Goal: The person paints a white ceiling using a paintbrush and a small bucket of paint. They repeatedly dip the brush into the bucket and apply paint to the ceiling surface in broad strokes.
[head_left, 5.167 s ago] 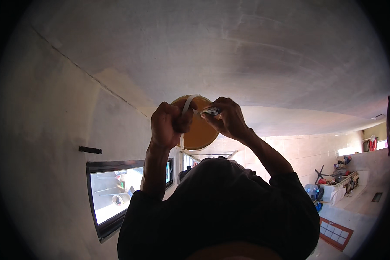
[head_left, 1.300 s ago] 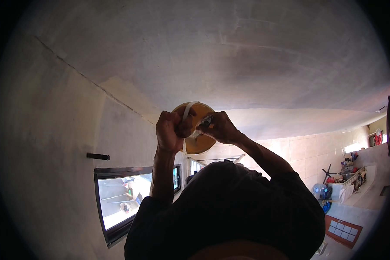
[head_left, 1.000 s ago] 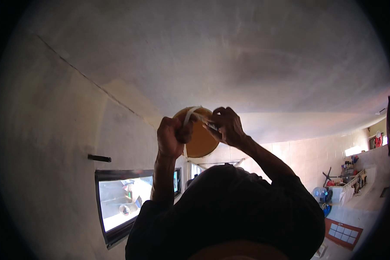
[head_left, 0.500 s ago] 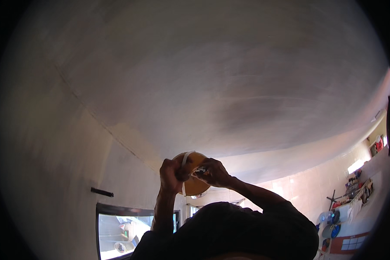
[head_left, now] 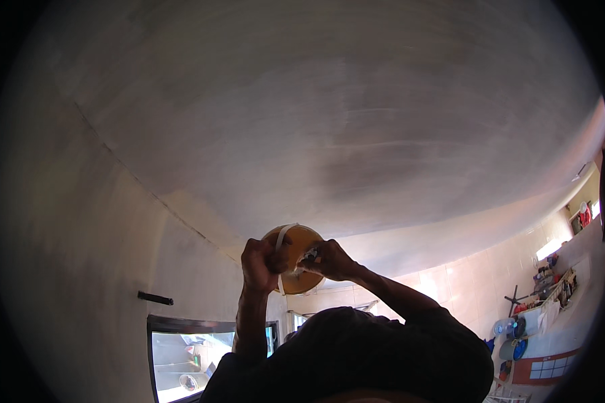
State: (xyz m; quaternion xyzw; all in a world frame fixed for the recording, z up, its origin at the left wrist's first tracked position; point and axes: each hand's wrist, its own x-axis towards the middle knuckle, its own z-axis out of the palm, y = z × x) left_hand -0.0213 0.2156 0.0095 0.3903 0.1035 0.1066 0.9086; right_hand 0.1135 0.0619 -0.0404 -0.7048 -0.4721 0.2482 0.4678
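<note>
On the left, a grey wall [head_left: 94, 248] is seen, and a thin dark line [head_left: 136, 178] is seen along its far side. A short black bar [head_left: 155, 297] is stuck out there, with a bright window [head_left: 175, 359] nearer. The far side is filled by a big grey surface [head_left: 329, 114] with pale streaks. In the middle, a round brown thing [head_left: 305, 235] is held up between both hands, its round face turned to the camera. A white band [head_left: 283, 238] is stretched over it, its long way from far to near. The band is grasped by the left hand [head_left: 259, 264]. A small dark and white thing [head_left: 310, 254] is pinched by the right hand [head_left: 333, 260]; where it points cannot be told. Further right, pale tiles [head_left: 477, 272], a full shelf [head_left: 559, 295] and a red-brown frame [head_left: 523, 371] are seen
</note>
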